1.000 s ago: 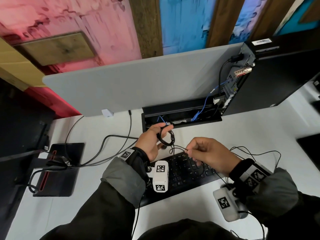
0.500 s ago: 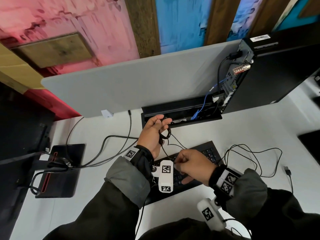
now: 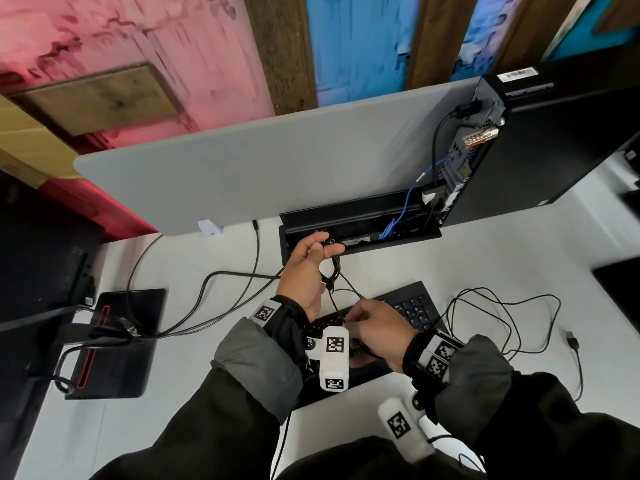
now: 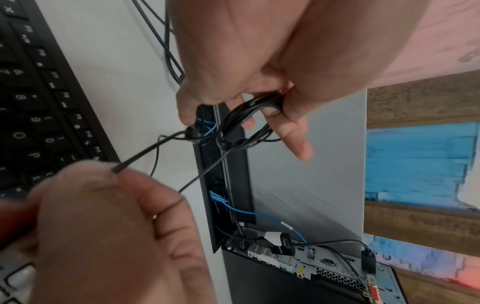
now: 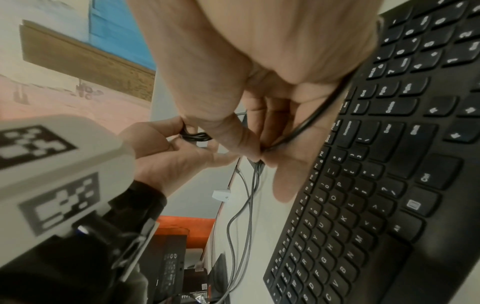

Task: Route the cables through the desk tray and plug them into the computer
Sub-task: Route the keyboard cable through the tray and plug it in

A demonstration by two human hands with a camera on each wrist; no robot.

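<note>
Change since prior frame: our left hand [image 3: 304, 271] had carried the cable coil [image 4: 246, 121] further toward the desk tray [image 3: 360, 216]; our right hand [image 3: 377, 329] had drawn back toward us over the keyboard [image 3: 412, 306].
Left hand: we held it at the tray's near-left edge, thumb and curled fingers pinching the black coil, index finger extended.
Right hand: nearer us than the tray, we pinched one strand of the black cable [image 4: 145, 154] between thumb and fingertips [image 5: 259, 152].
Cable: it ran taut from the coil to our right hand; loose loops [image 3: 502, 320] lay right of the keyboard, its plug [image 3: 572, 341] on the desk [image 3: 207, 393].
Computer: tower [image 3: 554, 140] stood at the tray's right end, rear ports facing it.
Blue cable [image 3: 405, 209]: ran from tray into tower.
</note>
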